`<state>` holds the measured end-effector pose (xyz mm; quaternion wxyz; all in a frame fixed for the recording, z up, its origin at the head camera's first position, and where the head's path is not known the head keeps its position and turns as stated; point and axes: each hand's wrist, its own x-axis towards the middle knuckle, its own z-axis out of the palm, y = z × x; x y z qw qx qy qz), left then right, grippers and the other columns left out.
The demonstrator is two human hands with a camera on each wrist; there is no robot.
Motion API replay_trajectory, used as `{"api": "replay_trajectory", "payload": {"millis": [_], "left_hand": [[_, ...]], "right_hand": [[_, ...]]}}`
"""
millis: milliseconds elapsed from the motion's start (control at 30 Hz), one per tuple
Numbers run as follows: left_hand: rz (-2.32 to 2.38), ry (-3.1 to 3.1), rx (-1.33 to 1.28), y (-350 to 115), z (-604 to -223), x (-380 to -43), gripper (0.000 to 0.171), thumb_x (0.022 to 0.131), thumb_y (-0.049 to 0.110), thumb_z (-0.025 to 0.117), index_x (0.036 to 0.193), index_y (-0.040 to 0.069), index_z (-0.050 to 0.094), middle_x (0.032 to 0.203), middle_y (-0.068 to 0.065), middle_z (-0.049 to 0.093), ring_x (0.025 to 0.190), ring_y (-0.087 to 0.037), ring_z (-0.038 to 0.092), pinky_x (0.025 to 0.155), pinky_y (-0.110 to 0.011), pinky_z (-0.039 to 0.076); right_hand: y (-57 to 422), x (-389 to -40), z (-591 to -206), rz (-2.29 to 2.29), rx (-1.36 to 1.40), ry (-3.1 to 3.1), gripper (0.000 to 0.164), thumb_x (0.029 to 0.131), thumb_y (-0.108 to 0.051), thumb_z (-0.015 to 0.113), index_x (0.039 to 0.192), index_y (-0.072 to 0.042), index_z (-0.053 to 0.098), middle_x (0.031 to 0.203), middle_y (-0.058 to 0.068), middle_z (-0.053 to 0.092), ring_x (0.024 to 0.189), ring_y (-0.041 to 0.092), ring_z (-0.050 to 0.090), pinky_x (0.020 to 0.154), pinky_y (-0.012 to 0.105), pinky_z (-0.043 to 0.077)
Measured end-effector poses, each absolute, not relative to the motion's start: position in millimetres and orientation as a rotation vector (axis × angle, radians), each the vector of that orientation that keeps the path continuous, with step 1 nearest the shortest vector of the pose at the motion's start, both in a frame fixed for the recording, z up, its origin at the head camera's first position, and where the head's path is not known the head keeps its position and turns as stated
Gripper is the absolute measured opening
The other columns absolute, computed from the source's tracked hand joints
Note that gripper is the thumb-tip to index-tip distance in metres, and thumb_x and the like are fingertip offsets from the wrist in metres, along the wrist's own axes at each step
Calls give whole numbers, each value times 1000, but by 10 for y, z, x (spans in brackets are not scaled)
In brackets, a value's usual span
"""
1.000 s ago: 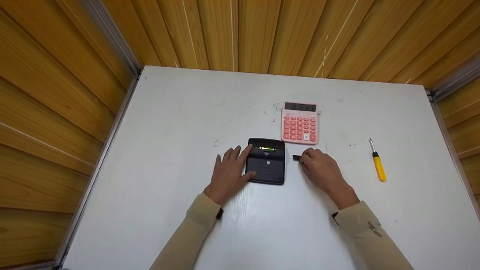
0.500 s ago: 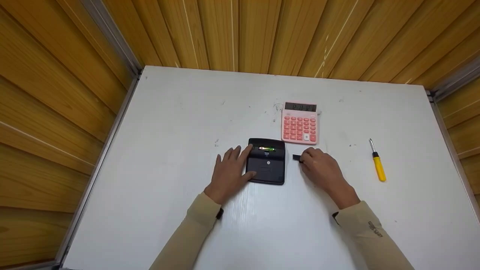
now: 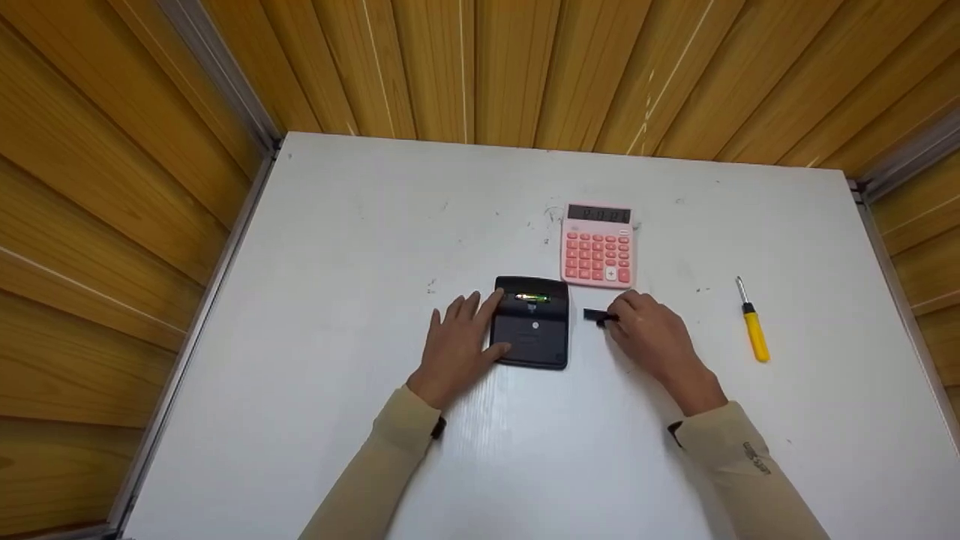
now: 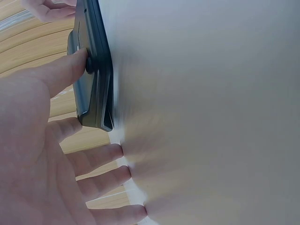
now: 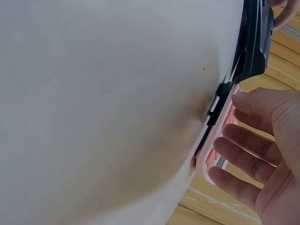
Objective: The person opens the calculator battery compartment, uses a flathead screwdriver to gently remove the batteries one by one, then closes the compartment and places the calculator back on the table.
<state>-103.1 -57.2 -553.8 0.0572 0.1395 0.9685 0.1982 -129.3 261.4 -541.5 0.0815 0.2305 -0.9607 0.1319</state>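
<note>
A black calculator [image 3: 529,346] lies face down on the white table, with a green battery [image 3: 532,298] showing in its uncovered compartment. My left hand [image 3: 459,341] steadies its left side: the thumb lies on the near edge and the index fingertip on the upper left corner, while the other fingers are spread with their tips on the table. To the right of the calculator lies a small black battery cover [image 3: 597,315]. Beside it is my right hand [image 3: 652,335], whose fingers look relaxed and apart around the cover [image 5: 218,101] in the right wrist view.
A pink calculator [image 3: 598,247] lies face up just beyond the black one, its display lit with characters. Over on the right is a screwdriver [image 3: 757,334] with a yellow handle. Wood-patterned walls [image 3: 502,67] border the table [image 3: 360,247] at the back and sides.
My right hand has shifted slightly right, letting go of the battery cover, so more of the cover shows. The left hand and black calculator stay in place.
</note>
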Motion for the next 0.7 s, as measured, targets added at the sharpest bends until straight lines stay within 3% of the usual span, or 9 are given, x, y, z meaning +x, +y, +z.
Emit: {"api": "replay_trajectory", "payload": {"millis": [233, 467, 700], "left_hand": [[596, 2951, 438, -571, -5544, -1024, 85, 101, 52, 70, 170, 27, 28, 163, -16, 44, 150, -38, 40, 117, -68, 31], [616, 2935, 424, -576, -5551, -1025, 85, 101, 52, 71, 170, 29, 28, 164, -17, 43, 151, -38, 38, 118, -69, 29], [610, 2949, 436, -581, -5559, -1031, 85, 101, 53, 70, 170, 28, 28, 163, -18, 44, 150, -39, 39, 117, -69, 30]], "right_hand": [[2755, -1326, -5364, 437, 573, -2913, 21, 94, -4, 80, 110, 4, 71, 109, 20, 69, 97, 38, 68, 76, 50, 58], [2956, -1362, -5265, 457, 261, -3053, 31, 100, -10, 72, 125, 7, 66, 125, 29, 62, 108, 47, 61, 89, 60, 56], [3187, -1380, -5247, 462, 101, -3016, 33, 102, -10, 69, 127, 11, 63, 126, 35, 60, 111, 52, 59, 90, 64, 54]]}}
